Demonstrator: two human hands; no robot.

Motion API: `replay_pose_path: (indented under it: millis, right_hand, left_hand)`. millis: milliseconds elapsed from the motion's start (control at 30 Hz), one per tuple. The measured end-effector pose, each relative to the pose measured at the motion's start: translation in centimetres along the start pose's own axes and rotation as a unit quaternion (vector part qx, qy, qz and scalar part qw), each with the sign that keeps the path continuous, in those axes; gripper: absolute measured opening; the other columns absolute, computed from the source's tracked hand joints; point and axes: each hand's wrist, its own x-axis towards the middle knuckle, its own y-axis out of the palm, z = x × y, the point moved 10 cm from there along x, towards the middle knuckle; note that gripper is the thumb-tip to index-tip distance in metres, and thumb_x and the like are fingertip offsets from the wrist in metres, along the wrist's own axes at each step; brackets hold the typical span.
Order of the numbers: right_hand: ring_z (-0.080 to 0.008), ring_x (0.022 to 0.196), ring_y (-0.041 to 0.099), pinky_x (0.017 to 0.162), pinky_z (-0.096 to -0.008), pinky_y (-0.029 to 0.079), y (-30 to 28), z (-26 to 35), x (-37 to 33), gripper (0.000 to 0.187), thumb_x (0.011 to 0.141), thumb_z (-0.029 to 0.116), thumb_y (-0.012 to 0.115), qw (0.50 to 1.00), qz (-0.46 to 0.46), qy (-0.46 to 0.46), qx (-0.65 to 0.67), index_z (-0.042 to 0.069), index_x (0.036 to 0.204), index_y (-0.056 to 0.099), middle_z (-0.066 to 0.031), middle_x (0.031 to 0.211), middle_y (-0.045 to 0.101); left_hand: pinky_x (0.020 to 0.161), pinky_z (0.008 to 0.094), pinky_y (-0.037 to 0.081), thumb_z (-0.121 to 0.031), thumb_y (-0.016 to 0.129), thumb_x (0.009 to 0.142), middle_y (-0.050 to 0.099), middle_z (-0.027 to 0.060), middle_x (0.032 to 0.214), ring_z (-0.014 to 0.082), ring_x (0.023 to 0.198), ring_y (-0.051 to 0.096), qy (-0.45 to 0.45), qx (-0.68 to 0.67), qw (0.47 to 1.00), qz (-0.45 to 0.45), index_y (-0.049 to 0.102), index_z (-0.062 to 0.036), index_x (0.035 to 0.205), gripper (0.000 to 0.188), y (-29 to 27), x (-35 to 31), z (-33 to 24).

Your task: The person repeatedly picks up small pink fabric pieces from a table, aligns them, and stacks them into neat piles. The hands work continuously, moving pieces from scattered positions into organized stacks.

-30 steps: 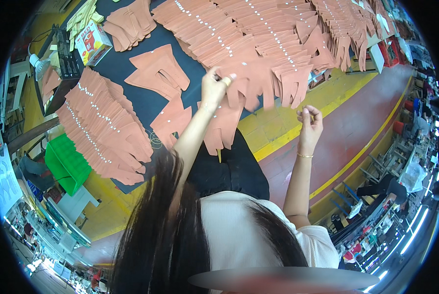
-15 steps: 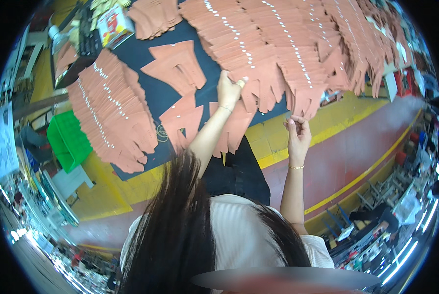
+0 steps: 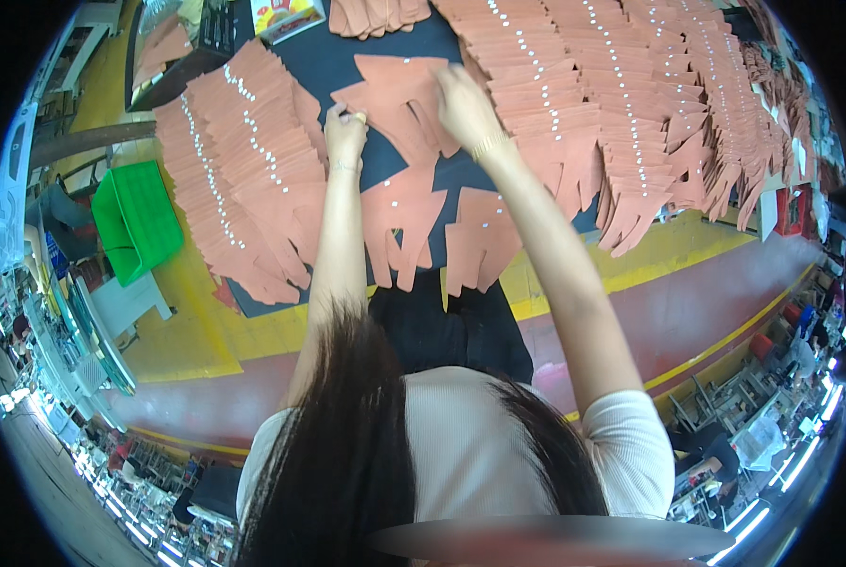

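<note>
A salmon-coloured, glove-shaped cut piece (image 3: 399, 90) lies on the dark table top, with another partly under it. My left hand (image 3: 345, 140) is closed at its left corner, thumb and fingers together on the edge. At its upper right edge my right hand (image 3: 468, 111) bends over with its fingers closed on the material; the fingertips are partly hidden. Nearer to me lie a cut piece with a slot (image 3: 399, 213) and, to its right, a further cut piece (image 3: 480, 231) that reaches over the table's front edge.
Overlapping rows of similar pieces (image 3: 224, 161) lie to the left, and larger rows (image 3: 621, 104) spread over the right. A printed box (image 3: 286, 17) and a dark tray (image 3: 172, 71) stand at the back. A green bin (image 3: 138, 219) sits beyond the table's left side.
My left hand has left the near right piece and moved to the upper piece's left corner. My right hand has come up and left from the right-hand rows to that piece's far edge.
</note>
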Motion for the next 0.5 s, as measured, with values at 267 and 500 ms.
replay_pose_path:
  millis: [267, 500]
  right_hand:
    - [-0.0315, 0.101, 0.065, 0.081, -0.0411, 0.055, 3.9, -1.4, 6.4, 0.023, 0.087, 0.009, 0.054, 0.958, 0.058, 0.041, -0.277, 0.003, 0.106, 0.064, -0.0149, 0.113, 0.063]
    - [-0.0329, 0.097, 0.065, 0.082, -0.0429, 0.054, 1.4, 0.4, 5.9, 0.018, 0.088, 0.009, 0.054, 0.98, 0.06, 0.054, -0.182, 0.005, 0.101, 0.065, -0.0153, 0.103, 0.063]
  left_hand:
    - [0.06, 0.0242, 0.051, -0.01, 0.061, 0.091, 0.067, 0.0095, 0.097, 0.0131, 0.075, 0.065, -0.035, 0.022, 0.998, 0.05, 0.05, 0.0021, 0.128, 0.041, -0.3, -0.6, -2.2]
    - [0.058, 0.028, 0.051, -0.012, 0.073, 0.083, 0.064, 0.009, 0.086, 0.015, 0.068, 0.065, -0.047, -0.051, 0.997, 0.033, 0.049, 0.0032, 0.121, 0.047, 0.6, -0.3, -1.9]
